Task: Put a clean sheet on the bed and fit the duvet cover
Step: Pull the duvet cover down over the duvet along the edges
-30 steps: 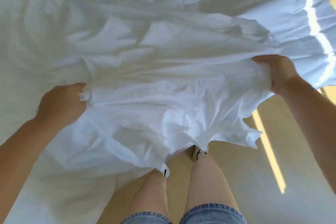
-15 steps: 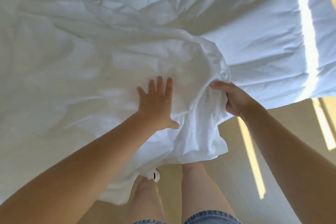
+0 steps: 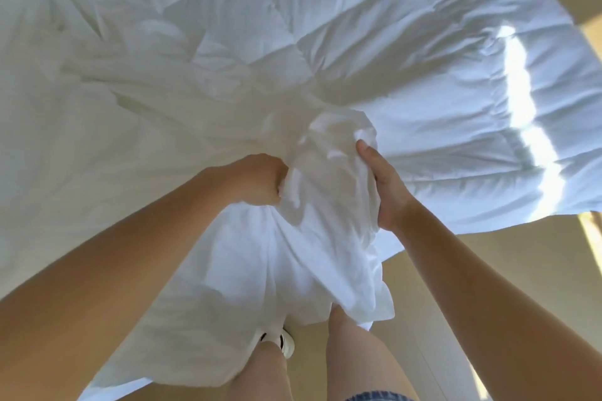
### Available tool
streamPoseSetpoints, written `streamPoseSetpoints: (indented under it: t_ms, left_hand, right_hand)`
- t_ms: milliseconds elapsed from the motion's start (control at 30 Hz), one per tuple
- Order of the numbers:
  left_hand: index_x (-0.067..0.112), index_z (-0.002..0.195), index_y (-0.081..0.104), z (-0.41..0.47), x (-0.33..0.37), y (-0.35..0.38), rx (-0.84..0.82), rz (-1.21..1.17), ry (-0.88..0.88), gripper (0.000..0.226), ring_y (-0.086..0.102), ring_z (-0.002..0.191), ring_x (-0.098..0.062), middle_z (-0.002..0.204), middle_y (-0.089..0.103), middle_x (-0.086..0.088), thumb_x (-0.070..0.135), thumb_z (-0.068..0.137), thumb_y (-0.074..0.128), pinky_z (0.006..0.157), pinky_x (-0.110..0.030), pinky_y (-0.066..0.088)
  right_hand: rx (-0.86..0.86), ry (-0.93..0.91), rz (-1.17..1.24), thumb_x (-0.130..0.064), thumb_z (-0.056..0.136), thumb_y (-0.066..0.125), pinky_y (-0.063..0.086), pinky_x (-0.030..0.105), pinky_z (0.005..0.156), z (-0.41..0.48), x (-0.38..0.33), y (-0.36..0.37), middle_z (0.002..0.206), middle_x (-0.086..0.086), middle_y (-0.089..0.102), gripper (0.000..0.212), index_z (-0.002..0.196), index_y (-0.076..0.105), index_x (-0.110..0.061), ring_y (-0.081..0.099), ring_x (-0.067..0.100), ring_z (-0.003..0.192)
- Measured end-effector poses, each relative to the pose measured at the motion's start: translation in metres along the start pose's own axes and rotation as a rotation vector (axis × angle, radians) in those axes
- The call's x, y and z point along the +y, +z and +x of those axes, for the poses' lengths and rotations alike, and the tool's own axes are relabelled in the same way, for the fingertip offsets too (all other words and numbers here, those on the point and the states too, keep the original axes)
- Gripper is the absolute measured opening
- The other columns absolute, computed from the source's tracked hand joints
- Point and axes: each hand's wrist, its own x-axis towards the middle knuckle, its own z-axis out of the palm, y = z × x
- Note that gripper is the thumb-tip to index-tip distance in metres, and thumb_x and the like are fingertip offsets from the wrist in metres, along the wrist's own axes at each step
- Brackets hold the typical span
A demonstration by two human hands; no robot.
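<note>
Two bare hands close on one bunch of white cloth, seen from a head cam looking down. At far left the duvet cover point(image 3: 97, 146), thin and creased, lies spread wide, w/ folds running in toward mid-frame. The left forearm point(image 3: 114, 270) rises from the bottom-left corner. The left hand point(image 3: 257, 179) is balled into a fist, fingertips buried in the cover's fabric, gripping it. Just right of it the cover is gathered into a crumpled wad between the 2 hands. Below the wad, loose cloth hangs down in front of the person's legs point(image 3: 355, 352) toward the floor point(image 3: 488, 270). A white shoe point(image 3: 283, 340) w/ dark marks peeks out under the hem, and a strip of denim shorts point(image 3: 374, 396) shows at the bottom edge.

The right hand point(image 3: 384, 189) clamps the wad's other side: thumb pressed on top, palm against the cloth, other fingers hidden behind it. The right forearm point(image 3: 488, 286) runs off to the bottom-right corner.

Beyond the hands, across the top & right, the quilted duvet point(image 3: 358, 26) lies flat. Its near edge sits just above the tan floor, and a band of sunlight point(image 3: 518, 81) falls over its right part. The wad rests against the duvet approx. at frame centre.
</note>
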Motion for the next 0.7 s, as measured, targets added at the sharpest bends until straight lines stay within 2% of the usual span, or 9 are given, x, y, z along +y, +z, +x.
streamPoseSetpoints:
  t_ms: [67, 233, 300, 367, 400, 467, 533, 633, 700]
  left_hand:
    - [0.019, 0.059, 0.047, -0.002, 0.001, -0.011, 0.03, -0.036, 0.0, 0.024, 0.051, 0.066, -0.018, 0.06, 0.05, 0.005, 0.005, 0.077, 0.057, 0.046, -0.018, 0.032]
    - [0.021, 0.062, 0.059, -0.036, -0.019, -0.008, 0.074, -0.25, -0.001, 0.026, 0.06, 0.066, -0.014, 0.062, 0.061, 0.006, -0.001, 0.074, 0.062, 0.054, -0.02, 0.043]
    - [0.031, 0.062, 0.061, -0.055, -0.021, 0.012, 0.052, -0.352, -0.014, 0.031, 0.064, 0.065, -0.004, 0.059, 0.064, 0.015, 0.002, 0.073, 0.066, 0.053, -0.011, 0.043]
    - [0.029, 0.073, 0.069, -0.064, -0.021, 0.036, -0.018, -0.444, -0.042, 0.023, 0.067, 0.07, -0.002, 0.067, 0.069, 0.015, 0.006, 0.072, 0.068, 0.058, -0.013, 0.049]
    - [0.024, 0.081, 0.073, -0.063, -0.02, 0.047, -0.046, -0.47, -0.061, 0.019, 0.069, 0.073, -0.004, 0.073, 0.072, 0.012, 0.007, 0.073, 0.069, 0.062, -0.018, 0.052]
    - [0.024, 0.09, 0.074, -0.055, -0.015, 0.063, -0.09, -0.5, -0.085, 0.019, 0.067, 0.074, 0.003, 0.079, 0.073, 0.013, 0.016, 0.073, 0.071, 0.066, -0.019, 0.053]
    - [0.026, 0.093, 0.074, -0.042, -0.005, 0.075, -0.136, -0.476, -0.094, 0.02, 0.066, 0.078, 0.004, 0.084, 0.072, 0.014, 0.021, 0.074, 0.07, 0.07, -0.018, 0.052]
    - [0.022, 0.099, 0.069, -0.025, 0.013, 0.081, -0.269, -0.257, -0.071, 0.026, 0.067, 0.089, -0.009, 0.094, 0.071, 0.006, 0.018, 0.074, 0.065, 0.076, -0.024, 0.052]
    - [0.023, 0.091, 0.063, -0.02, 0.026, 0.066, -0.434, -0.242, -0.032, 0.024, 0.063, 0.079, -0.008, 0.087, 0.066, 0.008, 0.029, 0.07, 0.072, 0.07, -0.025, 0.051]
  right_hand:
    - [0.019, 0.008, -0.069, -0.051, 0.073, 0.061, 0.049, 0.04, 0.095, -0.008, 0.003, -0.004, 0.108, 0.009, 0.07, 0.047, 0.105, 0.072, -0.018, 0.066, 0.026, 0.102]
    - [0.202, -0.147, -0.254, -0.043, 0.073, 0.064, 0.054, 0.045, 0.085, -0.041, -0.022, -0.045, 0.101, 0.018, 0.07, 0.04, 0.092, 0.075, -0.01, 0.067, 0.033, 0.093]
    - [0.29, -0.247, -0.236, -0.042, 0.079, 0.056, 0.057, 0.037, 0.074, -0.061, -0.055, -0.086, 0.095, 0.009, 0.073, 0.034, 0.09, 0.077, -0.018, 0.07, 0.026, 0.087]
    - [0.432, -0.311, -0.175, -0.042, 0.085, 0.051, 0.057, 0.028, 0.066, -0.08, -0.089, -0.127, 0.09, -0.003, 0.074, 0.03, 0.087, 0.077, -0.028, 0.071, 0.016, 0.083]
    - [0.519, -0.32, -0.147, -0.042, 0.087, 0.053, 0.057, 0.028, 0.069, -0.085, -0.097, -0.144, 0.091, -0.005, 0.074, 0.028, 0.089, 0.077, -0.028, 0.071, 0.015, 0.084]
    - [0.688, -0.279, -0.107, -0.041, 0.088, 0.058, 0.055, 0.035, 0.082, -0.083, -0.095, -0.173, 0.095, -0.003, 0.071, 0.022, 0.095, 0.072, -0.025, 0.068, 0.017, 0.086]
    - [0.774, -0.199, -0.1, -0.038, 0.089, 0.059, 0.052, 0.037, 0.081, -0.075, -0.074, -0.188, 0.096, 0.0, 0.067, 0.017, 0.093, 0.07, -0.025, 0.065, 0.019, 0.082]
    - [0.56, -0.132, 0.025, -0.047, 0.091, 0.049, 0.055, 0.036, 0.076, -0.068, -0.048, -0.185, 0.103, 0.003, 0.071, 0.034, 0.101, 0.074, -0.027, 0.068, 0.023, 0.092]
    - [0.437, -0.196, 0.102, -0.059, 0.091, 0.042, 0.05, 0.043, 0.093, -0.062, -0.053, -0.182, 0.125, 0.007, 0.062, 0.051, 0.123, 0.063, -0.026, 0.06, 0.027, 0.111]
